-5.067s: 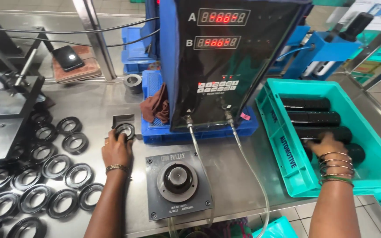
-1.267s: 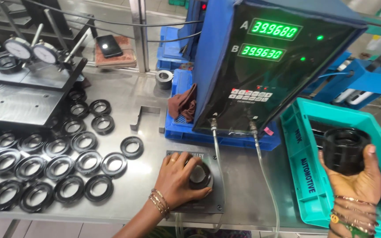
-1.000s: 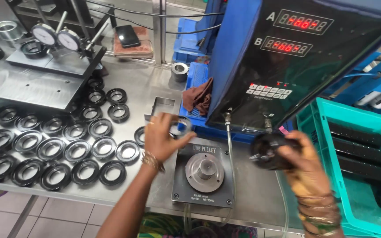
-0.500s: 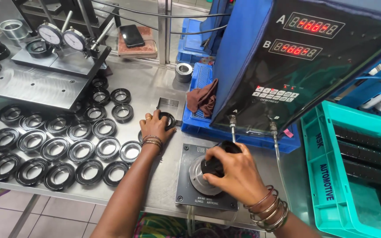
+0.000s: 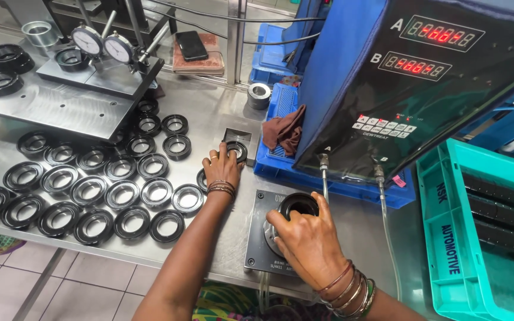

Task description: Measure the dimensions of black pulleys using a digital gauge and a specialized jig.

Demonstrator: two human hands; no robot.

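Black rings point(image 5: 96, 196) lie in rows on the left of the steel desk point(image 5: 221, 238), the outermost cut off by the frame edge. Left hand point(image 5: 221, 167), fingers loosely curled, touches a ring seated in a small square holder point(image 5: 237, 140). Right hand point(image 5: 307, 241) closes around a black cylindrical part point(image 5: 297, 205) on a dark gauge plate point(image 5: 258, 246), mostly hiding the plate. Far right, a teal crate point(image 5: 447, 249) is cropped.

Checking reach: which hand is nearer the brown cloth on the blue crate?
Left. The left hand rests on a black ring just left of the brown cloth; the right hand is farther, down on the square gauge plate.
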